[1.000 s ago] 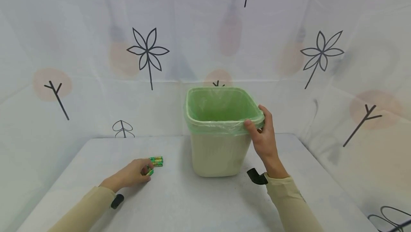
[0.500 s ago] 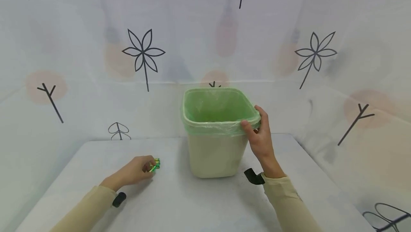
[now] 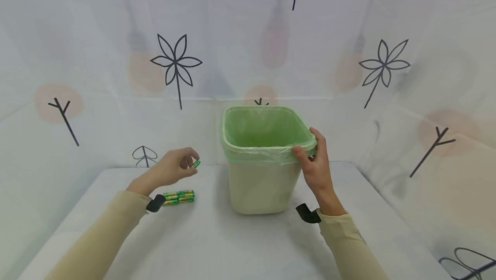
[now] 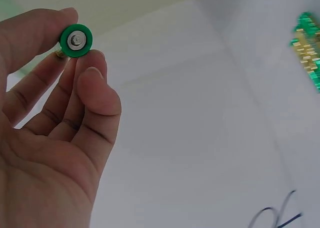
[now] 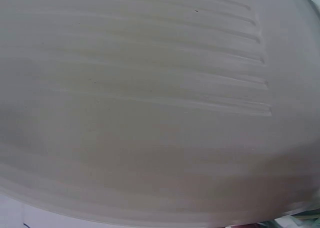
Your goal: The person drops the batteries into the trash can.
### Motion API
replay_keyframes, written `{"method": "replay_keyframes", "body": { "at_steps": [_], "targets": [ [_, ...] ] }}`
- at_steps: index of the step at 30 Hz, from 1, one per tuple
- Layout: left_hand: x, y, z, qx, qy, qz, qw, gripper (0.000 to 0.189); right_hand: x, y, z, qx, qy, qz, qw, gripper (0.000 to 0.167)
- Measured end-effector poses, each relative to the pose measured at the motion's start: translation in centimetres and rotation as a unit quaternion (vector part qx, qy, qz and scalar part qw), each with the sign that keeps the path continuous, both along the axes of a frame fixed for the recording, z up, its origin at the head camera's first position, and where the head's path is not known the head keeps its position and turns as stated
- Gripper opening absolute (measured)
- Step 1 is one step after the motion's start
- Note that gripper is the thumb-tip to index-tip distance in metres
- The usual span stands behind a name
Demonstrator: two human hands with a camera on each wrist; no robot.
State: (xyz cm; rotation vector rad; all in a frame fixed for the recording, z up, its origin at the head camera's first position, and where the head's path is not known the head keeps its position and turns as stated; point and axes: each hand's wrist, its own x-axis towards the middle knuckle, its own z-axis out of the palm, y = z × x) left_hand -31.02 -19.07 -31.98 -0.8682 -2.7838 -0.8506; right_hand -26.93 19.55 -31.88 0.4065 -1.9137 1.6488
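Observation:
My left hand (image 3: 174,167) pinches a small green battery (image 3: 196,164) between thumb and fingers, raised over the table to the left of the bin. In the left wrist view the battery (image 4: 76,40) shows its round end with a silver terminal. Below that hand, several green and gold batteries (image 3: 186,196) lie side by side in a group on the table. My right hand (image 3: 318,170) grips the near right corner of a pale trash bin (image 3: 259,187), thumb in front, over the light green bag (image 3: 255,155) folded down around the rim. The bin's ribbed side (image 5: 150,88) fills the right wrist view.
The white table (image 3: 217,245) carries the bin near its back middle. Behind and at both sides hangs a white cloth (image 3: 232,34) printed with dark plants and pale pink spots. Dark camera mounts (image 3: 156,203) sit at both wrists.
My left hand has picked up a battery from beside the group and lifted it up and slightly right, uncovering the other batteries. The right hand keeps its grip on the bin.

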Motion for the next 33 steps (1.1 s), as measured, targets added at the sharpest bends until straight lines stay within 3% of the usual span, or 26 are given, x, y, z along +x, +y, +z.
{"method": "replay_keyframes", "body": {
  "at_steps": [10,19,25,33],
  "targets": [
    [-0.1,2.0,7.8,-0.032,0.039,0.001,0.9988,0.030,0.1,0.1,-0.1,0.001,0.002,0.009,1.0000,0.063],
    [-0.4,4.2,12.8,-0.019,0.070,-0.020,0.9972,0.028,0.1,0.1,0.0,0.004,0.001,0.010,0.9999,0.066],
    [-1.1,6.1,14.4,-0.006,0.084,-0.027,0.9961,0.028,0.1,0.1,0.0,0.004,0.000,0.011,0.9999,0.063],
    [-2.0,10.1,14.6,0.000,0.060,-0.071,0.9957,0.028,0.2,0.0,0.2,0.003,-0.002,0.014,0.9999,0.064]
  ]
}}
